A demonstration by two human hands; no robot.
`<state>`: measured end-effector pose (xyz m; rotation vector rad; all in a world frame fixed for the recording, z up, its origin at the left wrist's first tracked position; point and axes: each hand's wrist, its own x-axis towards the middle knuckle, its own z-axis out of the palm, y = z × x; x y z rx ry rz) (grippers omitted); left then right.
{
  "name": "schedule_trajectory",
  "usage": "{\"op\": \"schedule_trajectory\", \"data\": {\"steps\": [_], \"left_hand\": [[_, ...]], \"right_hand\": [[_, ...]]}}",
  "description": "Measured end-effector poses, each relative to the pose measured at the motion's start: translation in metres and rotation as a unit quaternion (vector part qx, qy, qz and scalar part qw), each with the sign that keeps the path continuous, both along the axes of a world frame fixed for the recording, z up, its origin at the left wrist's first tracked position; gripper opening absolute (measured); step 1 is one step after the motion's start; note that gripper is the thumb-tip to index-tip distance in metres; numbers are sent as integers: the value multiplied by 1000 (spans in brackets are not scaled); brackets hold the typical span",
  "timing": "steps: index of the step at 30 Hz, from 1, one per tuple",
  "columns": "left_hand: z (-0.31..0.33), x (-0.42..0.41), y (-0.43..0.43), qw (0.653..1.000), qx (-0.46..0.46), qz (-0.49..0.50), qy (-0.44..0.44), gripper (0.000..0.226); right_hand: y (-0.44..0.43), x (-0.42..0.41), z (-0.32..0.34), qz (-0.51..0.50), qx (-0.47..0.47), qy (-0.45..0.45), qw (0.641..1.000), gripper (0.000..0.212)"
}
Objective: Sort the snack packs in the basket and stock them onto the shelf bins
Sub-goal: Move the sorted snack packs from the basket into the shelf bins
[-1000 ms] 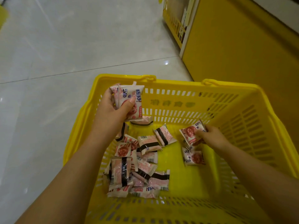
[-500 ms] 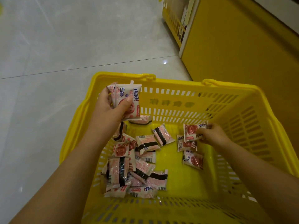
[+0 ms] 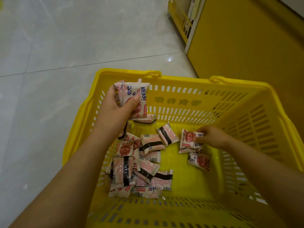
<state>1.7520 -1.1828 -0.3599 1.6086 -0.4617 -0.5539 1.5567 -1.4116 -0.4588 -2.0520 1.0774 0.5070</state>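
The right hand has carried 1 pack across onto 2 others by the right wall of the basket, fingers pinching it. The left hand still clamps its stack above. Sorting seems well underway, and loose packs remain.

Floor: glossy pale grey tiles, one thin dark grout line running across, slightly tilted. Small bright light glint on the tile just below the line. Upper right: flat matte yellow side panel with a white vertical edge strip. Beyond the strip, a low yellow slotted shelf rail; contents behind it are unclear.
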Motion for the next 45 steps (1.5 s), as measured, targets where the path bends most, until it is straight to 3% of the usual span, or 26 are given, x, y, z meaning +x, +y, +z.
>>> {"op": "schedule_trajectory", "data": {"steps": [3, 7, 9, 13, 17, 20, 22, 27, 32, 37, 41, 45], "left_hand": [[-2, -1, 1, 1000, 1, -7, 2, 26], [-3, -2, 1, 1000, -3, -11, 7, 24], [-3, -2, 0, 1000, 2, -11, 6, 25], [-5, -1, 0, 1000, 14, -10, -2, 30], [-5, 0, -1, 1000, 10, -5, 4, 26], [-5, -1, -2, 1000, 2, -8, 4, 23], [-5, -1, -2, 1000, 0, -9, 3, 24], [-7, 0, -2, 1000, 2, -8, 2, 25], [-7, 1, -3, 1000, 6, -10, -5, 26], [-7, 1, -3, 1000, 3, -12, -6, 26], [-7, 1, -3, 1000, 2, -7, -4, 25], [-7, 2, -2, 1000, -5, -11, 1, 20]], "right_hand": [[14, 8, -10, 78, -35, 47, 995, 45], [23, 19, -13, 141, -47, 104, 983, 34], [24, 22, -12, 160, -49, 118, 979, 39], [19, 19, -1, 122, 42, 92, 987, 72], [9, 2, 21, 39, 160, 50, 985, 58], [13, -12, 25, 41, 217, 51, 974, 52], [21, -17, 20, 89, 191, 69, 975, 46], [18, -23, 9, 211, -25, 99, 972, 45], [4, -17, 26, 90, 51, 26, 994, 33], [1, -4, 52, 27, 137, -69, 988, 64], [15, -4, 48, 18, 103, -57, 993, 33], [25, -7, 42, 16, 57, -67, 996, 28]]}}
